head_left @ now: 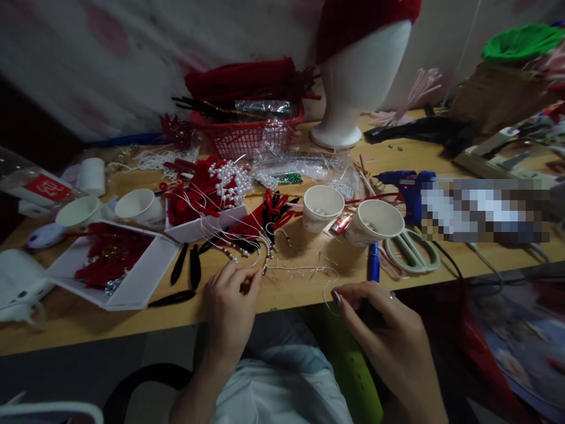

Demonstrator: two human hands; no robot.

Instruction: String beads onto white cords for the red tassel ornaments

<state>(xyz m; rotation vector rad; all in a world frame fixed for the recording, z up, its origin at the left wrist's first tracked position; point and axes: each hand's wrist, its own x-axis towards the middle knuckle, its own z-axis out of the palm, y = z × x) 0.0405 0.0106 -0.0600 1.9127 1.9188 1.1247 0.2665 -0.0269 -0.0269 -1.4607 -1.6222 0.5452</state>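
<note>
My left hand [232,306] is at the table's front edge, thumb and forefinger pinched on the end of a thin white thread [300,268] beside a string of small beads [267,244]. The thread runs right across the wood and loops down toward my right hand [391,327]. That hand's thumb and forefinger are pressed together on the thread's other end, just off the table edge. Past my left hand lie red and black pieces [271,215] with beaded strings. Two paper cups, one nearer the middle [322,215] and one to its right [375,232], hold small pale beads.
Left are an open white box [152,277] of red pieces and several black leaf-shaped pieces [195,268]. Green-handled scissors [412,253], a blue marker [373,262] and a blue glue gun [412,191] are right. A red basket [247,135] and white mannequin head [359,76] stand behind.
</note>
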